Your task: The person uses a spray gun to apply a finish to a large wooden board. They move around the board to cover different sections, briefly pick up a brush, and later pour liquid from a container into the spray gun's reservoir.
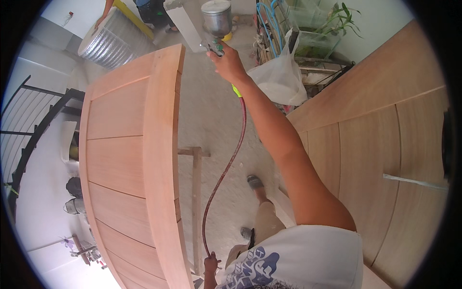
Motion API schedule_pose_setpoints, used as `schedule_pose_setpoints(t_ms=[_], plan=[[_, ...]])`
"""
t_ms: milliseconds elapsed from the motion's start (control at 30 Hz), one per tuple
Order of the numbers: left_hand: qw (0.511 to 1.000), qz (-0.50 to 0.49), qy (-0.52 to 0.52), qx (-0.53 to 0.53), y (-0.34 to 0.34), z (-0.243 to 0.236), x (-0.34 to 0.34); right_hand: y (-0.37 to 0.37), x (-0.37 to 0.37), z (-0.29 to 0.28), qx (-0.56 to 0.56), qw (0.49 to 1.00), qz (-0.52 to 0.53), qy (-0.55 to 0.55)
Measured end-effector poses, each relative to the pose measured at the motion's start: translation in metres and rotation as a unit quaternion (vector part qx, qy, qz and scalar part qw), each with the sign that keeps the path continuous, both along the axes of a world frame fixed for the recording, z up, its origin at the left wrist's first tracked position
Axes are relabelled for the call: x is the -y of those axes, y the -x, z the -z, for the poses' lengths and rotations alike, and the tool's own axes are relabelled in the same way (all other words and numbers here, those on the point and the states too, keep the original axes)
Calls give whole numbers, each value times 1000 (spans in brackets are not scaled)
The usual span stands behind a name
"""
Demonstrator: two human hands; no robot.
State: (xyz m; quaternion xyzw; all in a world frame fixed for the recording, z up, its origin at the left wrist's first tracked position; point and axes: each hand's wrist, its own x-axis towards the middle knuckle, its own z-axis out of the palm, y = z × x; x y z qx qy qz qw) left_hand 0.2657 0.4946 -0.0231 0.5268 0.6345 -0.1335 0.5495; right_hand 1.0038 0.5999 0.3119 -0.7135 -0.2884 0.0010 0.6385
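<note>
My right hand (pixel 224 62) is raised at the top centre, gripping a metal spray gun (pixel 211 47) with a silver cup (pixel 215 17) on top. A dark red hose (pixel 231 159) hangs from a bright yellow-green fitting (pixel 236 90) below the gun and curves down to my left hand (pixel 211 264), which is closed around it near the lower edge. A pale wooden panelled door (pixel 115 161) lies raised on a wooden stand (pixel 196 202), left of the hose, with my left hand beside its lower end.
A second wooden panel (pixel 365 173) stands at the right. Behind are a plastic bag (pixel 281 79), plants (pixel 339 21), a white post (pixel 185 26) and a foil roll (pixel 103 43) touched by another person's hand (pixel 99 21). A black railing (pixel 29 132) is at the left.
</note>
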Motion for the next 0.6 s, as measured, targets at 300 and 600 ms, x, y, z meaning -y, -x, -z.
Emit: schedule_pose_setpoints(t_ms=[300, 600], plan=[[1000, 11, 18, -9, 178, -39, -11, 240, 70, -43, -52, 989, -104, 92], [993, 97, -28, -53, 301, -27, 37, 422, 167, -23, -98, 971, -197, 95]])
